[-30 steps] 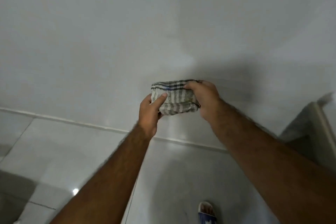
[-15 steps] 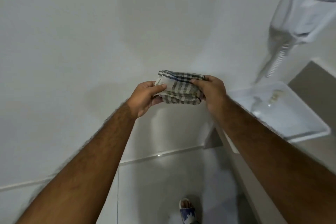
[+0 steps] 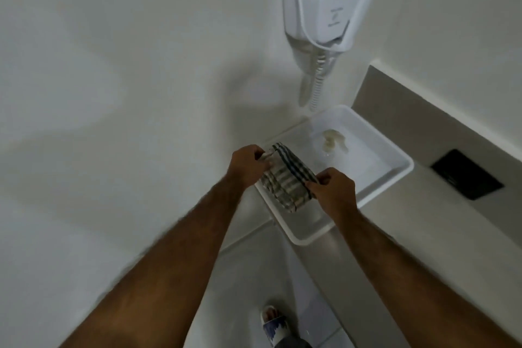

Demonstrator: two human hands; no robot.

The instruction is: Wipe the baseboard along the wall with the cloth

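Observation:
A folded grey-and-white checked cloth point(image 3: 285, 181) with dark stripes hangs in the air between both hands, just above the near-left corner of a white tray. My left hand point(image 3: 248, 165) pinches its upper left end. My right hand point(image 3: 333, 192) pinches its lower right end. The baseboard point(image 3: 240, 241) shows only as a short pale strip where the white wall meets the tiled floor, below the cloth between my forearms.
A white tray point(image 3: 395, 158) holding a small pale lump sits on a grey counter point(image 3: 423, 220) at the right. A white wall-mounted hair dryer point(image 3: 330, 0) with a coiled cord hangs above it. A dark plate point(image 3: 467, 174) is set in the counter. My sandalled foot point(image 3: 274, 322) stands on the floor.
The view has swung right and upward, bringing the tray, counter and hair dryer fully into sight. Both hands carried the cloth right, over the tray's corner, and it now tilts diagonally.

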